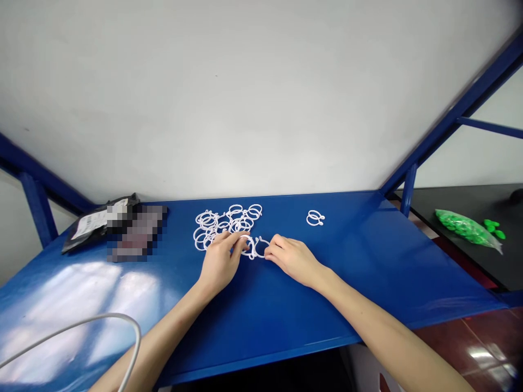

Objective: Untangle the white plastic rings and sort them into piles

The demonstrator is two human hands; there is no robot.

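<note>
My left hand [223, 257] pinches a white plastic ring [247, 245] on the blue table [286, 305], fingers closed around it. My right hand [291, 257] pinches a second white ring [261, 247] right beside the first; the two rings touch or overlap. Just behind my left hand lies a pile of several white rings [224, 222]. A separate pair of white rings [315, 218] rests farther right, apart from both hands.
A black bag with a white label [96, 224] lies at the back left of the table. A white cable [102, 321] curves over the near left. To the right, a black table holds a bag of green pieces [466, 226]. Blue frame posts [408, 188] rise at both sides.
</note>
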